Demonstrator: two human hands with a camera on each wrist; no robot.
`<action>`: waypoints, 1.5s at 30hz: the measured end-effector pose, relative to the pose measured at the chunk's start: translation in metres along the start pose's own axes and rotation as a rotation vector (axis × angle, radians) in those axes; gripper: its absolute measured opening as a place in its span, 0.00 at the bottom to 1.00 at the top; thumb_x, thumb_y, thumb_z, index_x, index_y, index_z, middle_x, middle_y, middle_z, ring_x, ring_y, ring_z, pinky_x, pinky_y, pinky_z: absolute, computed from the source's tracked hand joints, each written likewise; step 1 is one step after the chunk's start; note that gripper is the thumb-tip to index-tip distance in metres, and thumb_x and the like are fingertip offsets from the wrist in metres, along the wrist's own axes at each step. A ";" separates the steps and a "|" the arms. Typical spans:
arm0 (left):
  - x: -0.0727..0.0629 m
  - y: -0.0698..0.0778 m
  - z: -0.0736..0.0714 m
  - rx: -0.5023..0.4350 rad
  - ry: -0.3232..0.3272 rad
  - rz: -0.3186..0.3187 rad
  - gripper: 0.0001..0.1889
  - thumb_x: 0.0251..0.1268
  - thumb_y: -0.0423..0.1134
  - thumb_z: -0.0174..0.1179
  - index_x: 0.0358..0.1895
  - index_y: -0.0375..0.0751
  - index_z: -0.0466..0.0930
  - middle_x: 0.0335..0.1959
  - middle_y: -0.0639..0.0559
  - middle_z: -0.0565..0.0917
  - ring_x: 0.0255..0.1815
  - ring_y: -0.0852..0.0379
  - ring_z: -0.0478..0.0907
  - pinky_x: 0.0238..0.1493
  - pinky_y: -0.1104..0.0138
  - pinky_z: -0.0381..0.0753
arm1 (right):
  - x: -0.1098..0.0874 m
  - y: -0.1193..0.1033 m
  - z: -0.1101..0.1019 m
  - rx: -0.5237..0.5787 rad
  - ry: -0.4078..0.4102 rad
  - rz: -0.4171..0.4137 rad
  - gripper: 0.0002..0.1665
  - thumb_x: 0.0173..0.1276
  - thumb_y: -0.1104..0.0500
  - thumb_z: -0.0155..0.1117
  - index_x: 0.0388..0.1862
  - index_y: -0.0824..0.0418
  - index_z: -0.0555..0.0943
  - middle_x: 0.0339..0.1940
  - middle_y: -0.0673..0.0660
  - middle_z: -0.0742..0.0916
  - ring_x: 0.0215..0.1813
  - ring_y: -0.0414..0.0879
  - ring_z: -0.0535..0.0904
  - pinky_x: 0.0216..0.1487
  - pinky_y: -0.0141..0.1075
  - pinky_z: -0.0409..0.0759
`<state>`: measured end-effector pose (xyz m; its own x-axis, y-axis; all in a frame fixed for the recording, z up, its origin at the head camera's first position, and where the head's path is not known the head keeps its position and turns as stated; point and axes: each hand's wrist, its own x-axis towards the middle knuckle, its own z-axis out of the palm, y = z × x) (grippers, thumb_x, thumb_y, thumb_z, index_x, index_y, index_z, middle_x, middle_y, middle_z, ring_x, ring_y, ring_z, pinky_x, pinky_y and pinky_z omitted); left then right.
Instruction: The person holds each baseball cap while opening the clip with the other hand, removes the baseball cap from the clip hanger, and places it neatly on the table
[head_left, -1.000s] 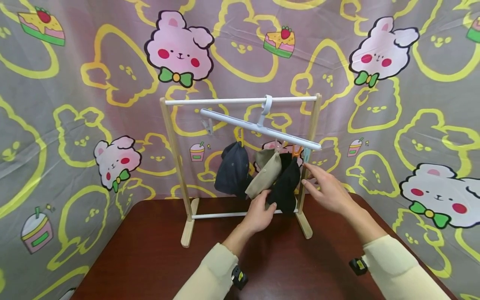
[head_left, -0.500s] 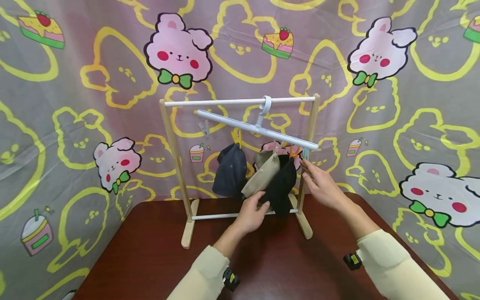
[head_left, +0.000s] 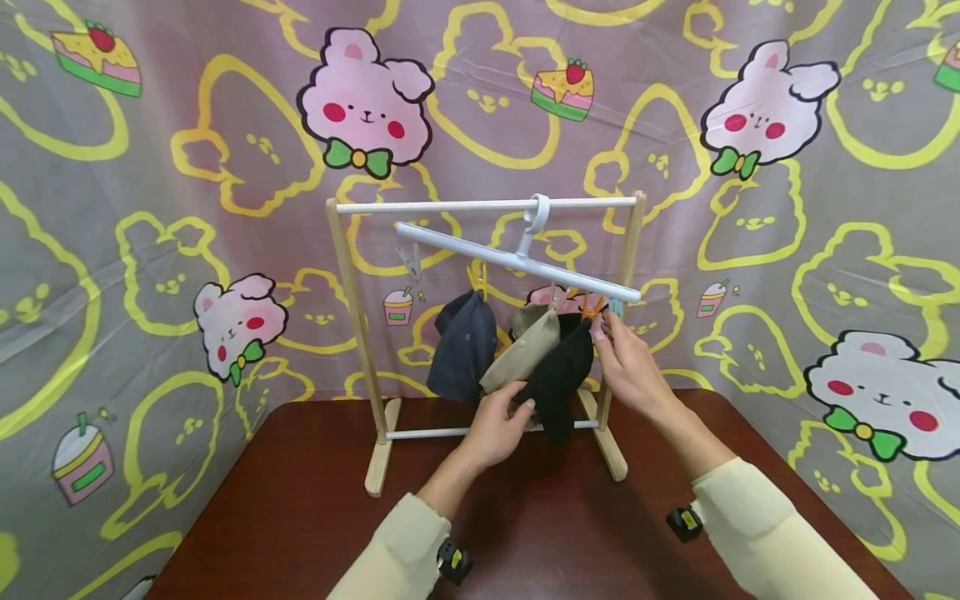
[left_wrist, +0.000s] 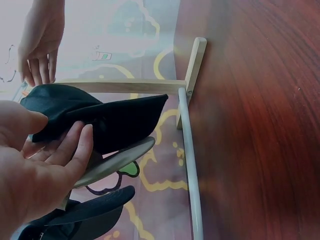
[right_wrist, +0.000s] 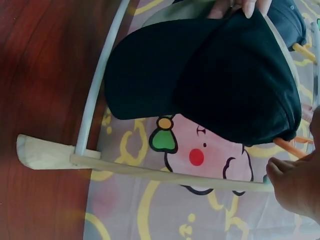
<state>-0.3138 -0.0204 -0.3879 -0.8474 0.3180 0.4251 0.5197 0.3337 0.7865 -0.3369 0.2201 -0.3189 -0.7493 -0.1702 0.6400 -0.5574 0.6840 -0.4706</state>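
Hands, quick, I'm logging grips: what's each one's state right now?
Left hand: holding the black cap.
Right hand: by the orange clip; whether gripping it cannot be told.

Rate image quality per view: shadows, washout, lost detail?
Head: fairly clear, soft shadows on the tabletop; left wrist: cartoon-print backdrop bleached toward upper left, black cap dark with its brim nearly featureless; right wrist: slightly hazy, right hand looks shaded, fine detail soft.
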 end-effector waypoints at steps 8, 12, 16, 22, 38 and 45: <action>-0.004 -0.002 -0.001 -0.021 -0.007 0.029 0.15 0.79 0.33 0.53 0.61 0.33 0.79 0.45 0.39 0.88 0.44 0.45 0.88 0.45 0.65 0.83 | 0.012 0.002 0.000 0.013 0.145 0.045 0.23 0.80 0.58 0.55 0.60 0.78 0.78 0.54 0.75 0.85 0.54 0.66 0.85 0.53 0.57 0.83; -0.006 -0.004 -0.002 -0.060 -0.016 -0.001 0.15 0.80 0.33 0.51 0.61 0.34 0.79 0.41 0.37 0.88 0.36 0.47 0.89 0.40 0.65 0.86 | 0.015 0.006 0.000 -0.056 0.210 0.002 0.17 0.78 0.59 0.58 0.49 0.74 0.85 0.36 0.68 0.90 0.37 0.61 0.89 0.38 0.53 0.86; -0.007 -0.006 -0.004 -0.119 -0.034 -0.025 0.16 0.81 0.33 0.50 0.63 0.31 0.77 0.41 0.34 0.87 0.32 0.44 0.89 0.40 0.57 0.88 | 0.019 0.007 -0.002 -0.130 0.255 -0.059 0.15 0.77 0.60 0.60 0.35 0.68 0.87 0.17 0.56 0.83 0.19 0.49 0.74 0.22 0.41 0.71; -0.007 -0.009 -0.008 -0.122 -0.032 0.029 0.14 0.80 0.30 0.50 0.60 0.32 0.79 0.43 0.36 0.88 0.38 0.39 0.89 0.45 0.52 0.87 | 0.026 0.005 -0.002 -0.202 0.248 -0.093 0.19 0.77 0.56 0.62 0.24 0.61 0.83 0.13 0.50 0.77 0.15 0.43 0.67 0.18 0.37 0.64; -0.010 -0.012 -0.009 0.022 -0.035 0.132 0.16 0.79 0.32 0.52 0.63 0.32 0.79 0.55 0.42 0.86 0.59 0.49 0.81 0.64 0.53 0.76 | 0.036 -0.003 0.012 -0.273 0.386 -0.037 0.26 0.71 0.44 0.69 0.17 0.58 0.84 0.12 0.52 0.82 0.20 0.54 0.78 0.23 0.44 0.69; -0.011 -0.008 -0.012 -0.008 -0.059 0.143 0.15 0.79 0.32 0.52 0.61 0.36 0.80 0.54 0.46 0.86 0.57 0.52 0.81 0.63 0.56 0.77 | 0.042 -0.004 0.016 -0.251 0.449 -0.022 0.28 0.69 0.45 0.70 0.13 0.57 0.79 0.10 0.52 0.77 0.17 0.53 0.73 0.20 0.43 0.63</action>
<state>-0.3100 -0.0368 -0.3934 -0.7571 0.4135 0.5058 0.6333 0.2743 0.7237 -0.3718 0.1992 -0.3003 -0.4802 0.0974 0.8717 -0.4268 0.8423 -0.3292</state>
